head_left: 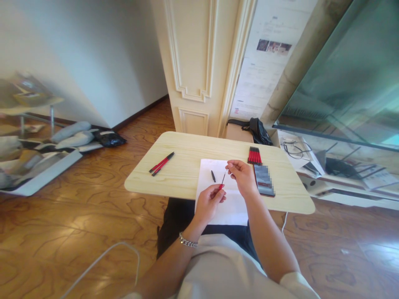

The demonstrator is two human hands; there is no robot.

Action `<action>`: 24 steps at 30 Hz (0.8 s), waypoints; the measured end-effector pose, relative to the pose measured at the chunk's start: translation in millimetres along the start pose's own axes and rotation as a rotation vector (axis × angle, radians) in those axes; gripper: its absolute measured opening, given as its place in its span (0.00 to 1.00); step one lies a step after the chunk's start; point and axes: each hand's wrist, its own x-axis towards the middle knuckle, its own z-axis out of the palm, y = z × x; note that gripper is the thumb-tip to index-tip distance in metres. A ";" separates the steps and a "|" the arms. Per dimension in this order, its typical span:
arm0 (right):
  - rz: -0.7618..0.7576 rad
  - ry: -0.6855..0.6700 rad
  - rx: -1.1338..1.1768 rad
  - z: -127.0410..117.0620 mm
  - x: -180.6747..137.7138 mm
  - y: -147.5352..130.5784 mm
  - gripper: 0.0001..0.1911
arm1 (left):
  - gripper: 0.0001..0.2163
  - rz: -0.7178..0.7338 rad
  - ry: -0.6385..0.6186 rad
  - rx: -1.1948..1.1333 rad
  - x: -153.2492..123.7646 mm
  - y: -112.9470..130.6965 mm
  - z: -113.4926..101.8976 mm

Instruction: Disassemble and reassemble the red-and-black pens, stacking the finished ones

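My left hand (208,201) is closed around a red pen barrel (220,187) over a white sheet of paper (232,207). My right hand (241,174) pinches the thin refill (223,177) that runs between both hands. A small black pen cap (213,176) lies on the paper just left of the hands. Two red-and-black pens (161,163) lie together on the left of the small wooden table (174,176). A bundle of several red pens (254,155) lies at the far right, above a dark pen box (264,180).
The table ends just past my lap; wooden floor lies around it. A cream cabinet (199,62) stands behind, with a black bag (257,129) at its foot. A low shelf with cables and papers (343,170) is at the right. Clutter lies on the floor at the left (75,137).
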 end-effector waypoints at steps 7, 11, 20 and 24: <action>0.008 0.004 -0.080 1.1 -2.5 0.4 0.15 | 0.20 0.003 -0.002 0.021 -0.1 -0.2 0.0; -0.012 0.011 -0.066 0.9 -1.9 0.4 0.15 | 0.20 0.007 -0.006 0.029 -0.3 -0.5 -0.7; -0.029 -0.040 -0.149 0.2 -2.3 2.0 0.14 | 0.20 -0.006 0.006 0.033 0.3 3.5 0.0; 0.014 -0.096 -0.225 0.3 -8.1 3.1 0.13 | 0.20 -0.008 0.006 0.032 0.5 2.6 -0.3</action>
